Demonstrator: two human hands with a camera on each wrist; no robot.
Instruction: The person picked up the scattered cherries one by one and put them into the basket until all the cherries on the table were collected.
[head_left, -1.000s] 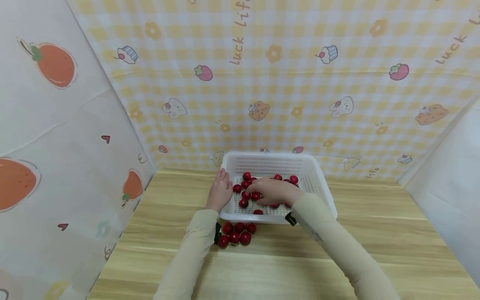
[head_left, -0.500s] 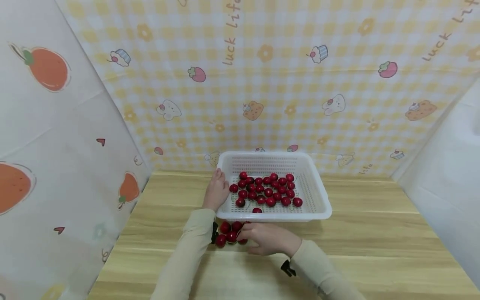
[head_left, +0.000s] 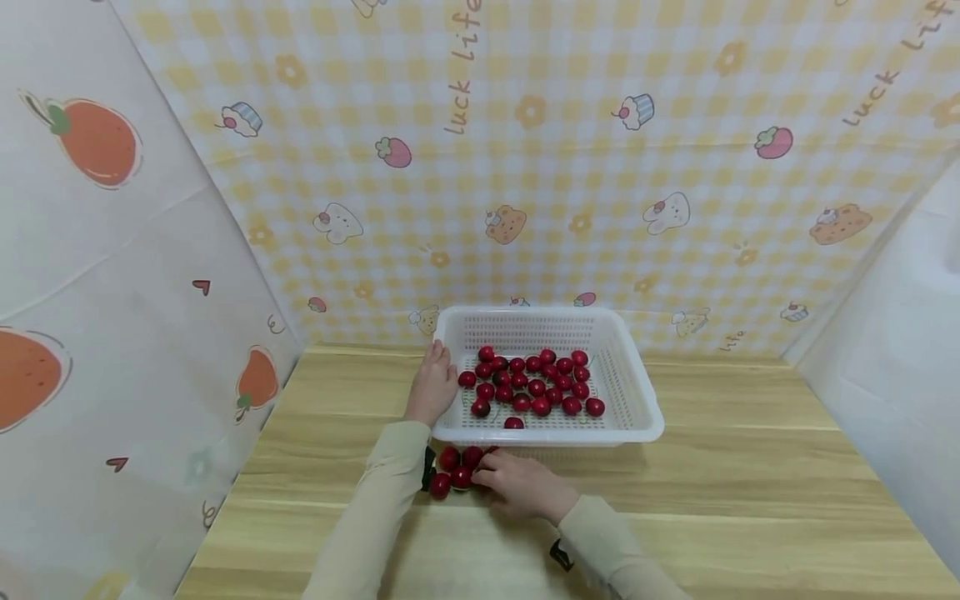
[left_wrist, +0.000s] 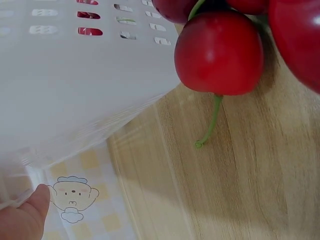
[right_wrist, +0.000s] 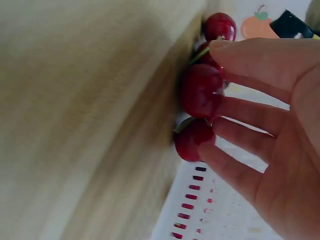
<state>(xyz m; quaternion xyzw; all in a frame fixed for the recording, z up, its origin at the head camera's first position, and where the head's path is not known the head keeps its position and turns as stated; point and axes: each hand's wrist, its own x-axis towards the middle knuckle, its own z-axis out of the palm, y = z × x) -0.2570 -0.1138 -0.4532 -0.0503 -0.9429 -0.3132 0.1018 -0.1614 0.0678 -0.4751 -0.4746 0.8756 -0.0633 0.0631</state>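
A white slotted plastic basket (head_left: 641, 433) holds many red cherries (head_left: 541, 406) with green stems. Along its left side lies my left hand (head_left: 432, 385), fingers pointing away and touching the rim; in the left wrist view one fingertip (left_wrist: 39, 200) shows beside the basket wall. In front of the basket, a small cluster of cherries (head_left: 461, 477) rests on the table. My right hand (head_left: 525, 485) reaches into that cluster from the right. The right wrist view shows its thumb and fairly straight fingers around a cherry (right_wrist: 201, 91), touching it and a lower cherry (right_wrist: 194, 140).
The wood-grain table (head_left: 750, 467) extends to both sides. A yellow checked cloth wall (head_left: 555, 183) stands right behind the basket, and a white printed wall (head_left: 150, 250) borders the left. The basket's near rim is just beyond the cluster.
My right hand has come out of the basket, towards me, down to the cherries in front. Since then it has shifted only slightly. The left hand stays on the basket's side.
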